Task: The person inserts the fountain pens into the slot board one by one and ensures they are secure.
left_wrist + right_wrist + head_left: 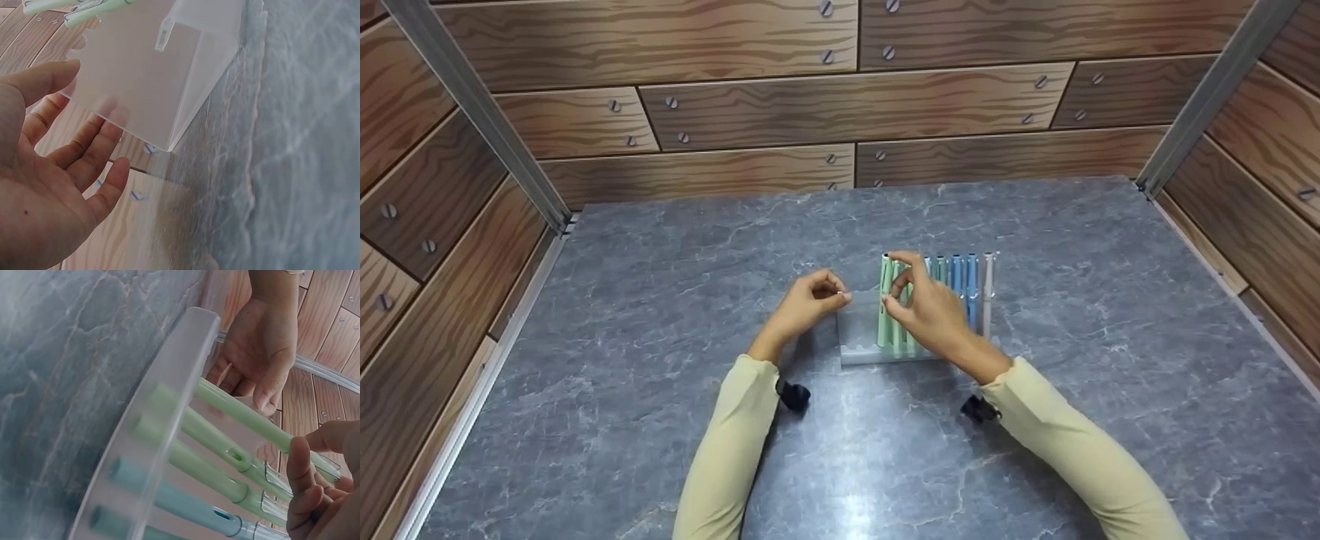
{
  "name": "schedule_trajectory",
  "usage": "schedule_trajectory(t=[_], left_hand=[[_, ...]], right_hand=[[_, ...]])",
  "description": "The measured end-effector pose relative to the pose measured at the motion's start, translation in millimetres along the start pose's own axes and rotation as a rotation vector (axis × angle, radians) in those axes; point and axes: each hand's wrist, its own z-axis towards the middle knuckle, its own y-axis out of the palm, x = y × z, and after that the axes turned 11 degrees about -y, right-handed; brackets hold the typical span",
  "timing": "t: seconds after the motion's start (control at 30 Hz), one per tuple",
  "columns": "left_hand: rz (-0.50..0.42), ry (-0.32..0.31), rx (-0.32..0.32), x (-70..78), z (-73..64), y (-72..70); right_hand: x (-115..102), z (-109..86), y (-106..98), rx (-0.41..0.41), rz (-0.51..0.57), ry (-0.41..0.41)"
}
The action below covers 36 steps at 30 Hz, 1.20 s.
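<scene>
A frosted, see-through pen stand (856, 357) stands on the table, holding a row of pens. My left hand (810, 304) pinches the stand's left side edge, thumb in front and fingers behind; in the left wrist view the fingertips show through the frosted panel (146, 67). My right hand (936, 313) holds the leftmost light green pen (242, 409) near its clip end, between thumb and fingers. That pen's lower end is at the stand's front lip (185, 354). Beside it are more light green pens (211, 481) and a teal pen (174, 503).
Blue pens (973, 274) and a grey pen (988, 289) stand farther right in the stand, partly behind my right hand. The grey marbled table (660, 300) is bounded by wood-patterned walls (750, 112) and metal posts (484, 112).
</scene>
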Motion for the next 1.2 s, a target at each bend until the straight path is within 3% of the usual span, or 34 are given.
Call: schedule_trajectory(t=[0.37,1.2], left_hand=[[0.008,0.009,-0.002,-0.1,0.0,-0.2],[-0.003,0.01,-0.002,-0.2,-0.3,-0.2]], right_hand=[[2.7,-5.9,7.6,0.016,-0.054,-0.036],[3.8,-8.7,11.2,-0.017,-0.063,-0.007]])
